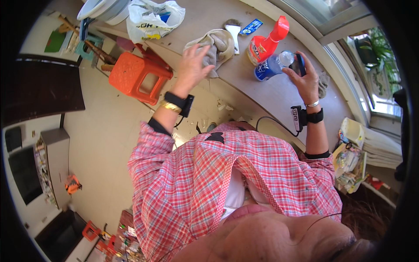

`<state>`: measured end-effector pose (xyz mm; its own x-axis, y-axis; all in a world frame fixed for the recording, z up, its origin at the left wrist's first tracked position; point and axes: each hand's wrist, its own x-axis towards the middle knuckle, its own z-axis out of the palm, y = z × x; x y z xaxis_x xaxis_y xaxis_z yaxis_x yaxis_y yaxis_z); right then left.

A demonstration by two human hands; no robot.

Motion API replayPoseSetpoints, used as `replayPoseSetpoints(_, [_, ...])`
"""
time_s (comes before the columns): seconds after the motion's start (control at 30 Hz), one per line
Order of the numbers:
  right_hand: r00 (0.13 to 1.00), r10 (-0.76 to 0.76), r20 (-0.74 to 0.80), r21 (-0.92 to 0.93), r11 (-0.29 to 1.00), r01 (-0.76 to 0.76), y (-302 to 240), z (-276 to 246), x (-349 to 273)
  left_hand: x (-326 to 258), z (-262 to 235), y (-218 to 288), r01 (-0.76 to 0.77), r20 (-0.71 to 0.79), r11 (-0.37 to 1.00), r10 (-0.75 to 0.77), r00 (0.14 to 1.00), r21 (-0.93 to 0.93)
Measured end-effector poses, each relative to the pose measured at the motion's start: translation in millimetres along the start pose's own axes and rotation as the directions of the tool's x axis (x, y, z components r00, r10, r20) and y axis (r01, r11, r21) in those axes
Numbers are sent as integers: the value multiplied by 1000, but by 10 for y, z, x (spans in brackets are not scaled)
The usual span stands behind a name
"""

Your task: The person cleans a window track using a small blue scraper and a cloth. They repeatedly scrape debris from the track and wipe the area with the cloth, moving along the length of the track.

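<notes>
My left hand [193, 67] is over a crumpled beige-grey cloth [221, 46] at the counter's front edge, fingers spread. Whether it presses on the cloth or hovers just above it, I cannot tell. Thumb and fingers of my right hand [307, 81] curve around a dark, round, flat thing with a blue rim [298, 65]; its exact kind is unclear. Right beside it is a clear plastic bottle with a blue label [267, 70], and my right thumb is close to its rounded clear end. A red spray bottle [267, 43] stands just behind that bottle.
On the counter [248, 89] lie a white-handled brush [234, 37], a blue packet [251, 27] and a white plastic bag [153, 19]. A greyish rag [323, 84] sits behind my right hand. An orange-red stool [131, 76] stands left of the counter. Window frames line the far right.
</notes>
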<state>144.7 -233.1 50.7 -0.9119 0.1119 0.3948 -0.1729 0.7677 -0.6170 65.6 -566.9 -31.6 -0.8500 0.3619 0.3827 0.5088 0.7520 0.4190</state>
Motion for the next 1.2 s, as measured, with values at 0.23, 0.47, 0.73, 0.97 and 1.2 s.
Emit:
replayPoseSetpoints(0.23, [982,189,5,138,973,-188,86,-70,-19,492,796,-222,-146,190,967,106,976,207])
replayPoseSetpoints(0.47, [973,219,-75,138,968,-208,529,-322,350,856,699,-935,-111,178,935,52,983,337])
replayPoseSetpoints(0.73, [963,267,20,-65,962,-265,1015,-448,856,1964,458,-756,-129,200,987,145,969,-92])
replayPoseSetpoints(0.97, [958,267,104,-350,912,-216,1323,-448,1476,3323,641,-571,-198,191,954,242,951,-223])
replayPoseSetpoints(1.2, [946,252,204,-525,844,-111,1344,-126,2073,3960,1282,-771,-175,380,976,212,900,-131])
